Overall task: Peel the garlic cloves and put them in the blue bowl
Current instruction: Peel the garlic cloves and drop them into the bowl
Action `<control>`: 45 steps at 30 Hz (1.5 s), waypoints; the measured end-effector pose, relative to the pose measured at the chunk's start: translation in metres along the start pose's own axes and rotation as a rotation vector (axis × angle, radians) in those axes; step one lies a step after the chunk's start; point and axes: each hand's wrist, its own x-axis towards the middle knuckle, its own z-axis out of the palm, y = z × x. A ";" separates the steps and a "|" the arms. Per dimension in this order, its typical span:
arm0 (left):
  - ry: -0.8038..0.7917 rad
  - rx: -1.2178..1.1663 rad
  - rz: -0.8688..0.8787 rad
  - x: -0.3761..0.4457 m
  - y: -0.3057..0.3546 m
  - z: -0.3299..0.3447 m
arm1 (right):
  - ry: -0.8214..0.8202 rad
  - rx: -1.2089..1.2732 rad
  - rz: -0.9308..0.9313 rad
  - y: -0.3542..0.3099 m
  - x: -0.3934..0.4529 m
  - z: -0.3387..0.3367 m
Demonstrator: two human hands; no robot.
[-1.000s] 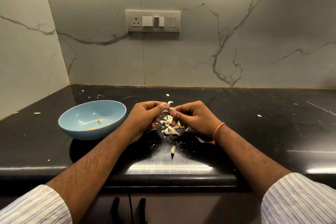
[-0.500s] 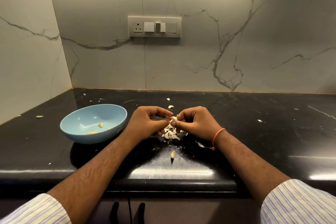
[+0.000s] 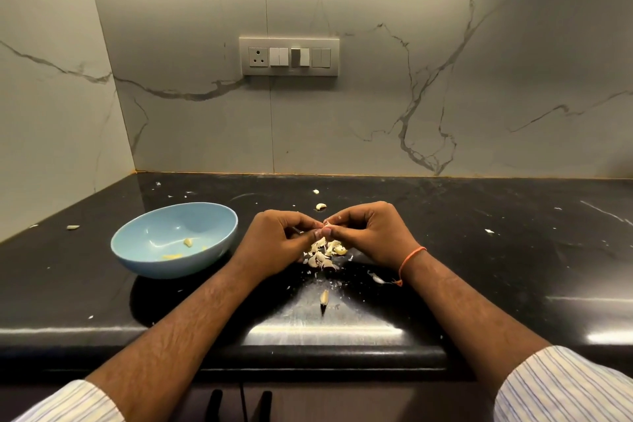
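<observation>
Left hand (image 3: 274, 243) and right hand (image 3: 371, 236) meet fingertip to fingertip, both pinching one garlic clove (image 3: 326, 225) above the peel pile (image 3: 323, 255); blue bowl (image 3: 205, 262) sits at nine o'clock on the surface (image 3: 479, 250).

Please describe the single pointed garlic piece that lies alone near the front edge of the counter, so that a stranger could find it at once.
Start at the black counter and find the heap of garlic skins under the two hands. Just nearer the front edge, between the forearms, lies the lone garlic piece. Unlike the heaped skins, it lies alone, slim and pointed.
</observation>
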 end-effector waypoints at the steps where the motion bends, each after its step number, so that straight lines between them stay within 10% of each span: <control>1: -0.014 0.005 0.006 0.001 -0.001 0.000 | 0.015 0.001 -0.003 0.000 0.001 0.000; 45: 0.092 -0.074 -0.053 0.003 0.004 0.002 | -0.004 -0.102 -0.007 0.003 0.001 0.003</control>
